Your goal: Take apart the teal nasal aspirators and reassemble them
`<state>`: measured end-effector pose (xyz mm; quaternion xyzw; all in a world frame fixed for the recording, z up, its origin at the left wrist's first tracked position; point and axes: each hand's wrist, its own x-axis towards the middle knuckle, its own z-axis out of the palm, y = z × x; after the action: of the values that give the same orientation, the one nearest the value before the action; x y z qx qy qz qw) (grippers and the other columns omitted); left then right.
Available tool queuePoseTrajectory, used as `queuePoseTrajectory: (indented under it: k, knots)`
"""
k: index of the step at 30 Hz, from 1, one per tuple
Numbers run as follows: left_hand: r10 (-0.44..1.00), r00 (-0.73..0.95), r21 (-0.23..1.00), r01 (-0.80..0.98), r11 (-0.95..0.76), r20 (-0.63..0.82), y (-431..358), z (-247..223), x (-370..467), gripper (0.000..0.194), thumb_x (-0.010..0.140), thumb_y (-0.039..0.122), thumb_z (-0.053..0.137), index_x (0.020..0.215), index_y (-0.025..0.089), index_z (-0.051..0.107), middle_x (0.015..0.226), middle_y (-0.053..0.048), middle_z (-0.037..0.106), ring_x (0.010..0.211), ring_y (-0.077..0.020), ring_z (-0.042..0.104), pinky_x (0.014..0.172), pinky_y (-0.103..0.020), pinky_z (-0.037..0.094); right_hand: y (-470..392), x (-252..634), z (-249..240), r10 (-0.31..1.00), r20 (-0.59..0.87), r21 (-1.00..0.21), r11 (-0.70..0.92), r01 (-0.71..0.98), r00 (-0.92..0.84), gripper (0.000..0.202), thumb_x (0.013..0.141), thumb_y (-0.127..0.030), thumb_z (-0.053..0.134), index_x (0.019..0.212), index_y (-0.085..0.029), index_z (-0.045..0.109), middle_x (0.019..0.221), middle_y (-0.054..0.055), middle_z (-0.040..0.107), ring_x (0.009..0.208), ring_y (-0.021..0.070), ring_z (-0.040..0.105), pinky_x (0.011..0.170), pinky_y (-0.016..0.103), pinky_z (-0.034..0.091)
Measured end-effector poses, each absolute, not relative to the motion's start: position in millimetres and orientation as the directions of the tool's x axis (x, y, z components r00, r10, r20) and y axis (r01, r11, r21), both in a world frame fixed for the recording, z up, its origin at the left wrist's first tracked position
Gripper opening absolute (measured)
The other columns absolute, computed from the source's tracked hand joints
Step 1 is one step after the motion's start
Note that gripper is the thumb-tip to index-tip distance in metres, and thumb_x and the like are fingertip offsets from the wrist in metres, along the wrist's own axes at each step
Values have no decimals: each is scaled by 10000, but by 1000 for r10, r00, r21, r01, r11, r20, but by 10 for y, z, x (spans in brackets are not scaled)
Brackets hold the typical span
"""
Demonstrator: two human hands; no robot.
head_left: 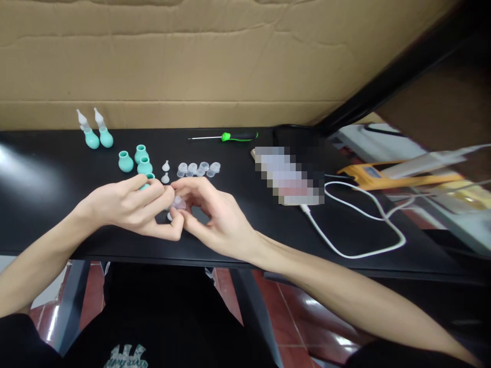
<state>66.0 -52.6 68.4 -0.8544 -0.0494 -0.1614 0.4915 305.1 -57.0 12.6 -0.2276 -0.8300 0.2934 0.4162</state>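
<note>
My left hand (134,207) and my right hand (218,217) meet over the front of the black table. Between their fingertips is a small clear plastic piece (178,203), pinched from both sides. Just behind my left hand are several open-necked teal bulbs (126,162), one partly hidden by its fingers. Two small white nozzle tips (165,166) lie behind the fingertips, and another white bit shows under the held piece. To their right is a row of several clear plastic caps (192,169). Two teal bulbs with white nozzles fitted (106,137) lie at the back left.
A green and black screwdriver (240,137) lies near the back edge. Right of my hands is a phone (289,176) with a white cable (333,248) looping over the table. An orange tool (368,176) stands out at the far right. Cardboard (172,66) walls the back.
</note>
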Motion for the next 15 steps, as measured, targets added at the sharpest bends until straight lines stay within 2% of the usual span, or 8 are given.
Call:
queuePoseTrajectory:
  k: [3, 5, 10, 13, 15]
  knots:
    - [-39, 933, -823, 295, -485, 357, -511, 682, 674, 246, 925, 92, 610, 1035, 272, 484, 763, 50, 647, 602, -108, 540, 535, -258, 390, -548, 3052, 120, 531, 677, -489, 842, 227, -510, 214, 1066, -186, 603, 1277, -221, 603, 998, 50, 766, 838, 181, 732, 747, 312, 619]
    - [-25, 933, -826, 306, -474, 360, -502, 674, 680, 251, 925, 89, 601, 1034, 272, 467, 732, 61, 613, 569, -105, 514, 515, -260, 351, -533, 3055, 122, 507, 691, -431, 861, 270, -515, 159, 1084, -198, 587, 1235, -218, 634, 972, 52, 764, 814, 188, 724, 740, 321, 614]
    - [-49, 943, -838, 267, -476, 328, -481, 651, 670, 277, 906, 80, 574, 1041, 277, 432, 714, 73, 576, 571, -114, 532, 519, -259, 329, -508, 3047, 114, 560, 628, -474, 826, 305, -541, 39, 1066, -226, 591, 1101, -241, 596, 926, 33, 730, 751, 185, 679, 671, 310, 573]
    - [-66, 947, -838, 244, -488, 315, -477, 651, 665, 289, 899, 71, 562, 1047, 279, 427, 720, 76, 569, 566, -116, 523, 528, -264, 309, -495, 3035, 95, 570, 601, -528, 809, 257, -560, 95, 1039, -206, 608, 1070, -252, 532, 931, 17, 711, 737, 166, 663, 671, 296, 562]
    - [-69, 947, -832, 238, -501, 313, -479, 655, 665, 290, 897, 73, 567, 1047, 277, 428, 723, 73, 566, 569, -119, 520, 539, -270, 303, -488, 3031, 83, 581, 581, -576, 789, 216, -570, 153, 1028, -187, 613, 1125, -252, 515, 938, 5, 721, 729, 153, 672, 666, 280, 558]
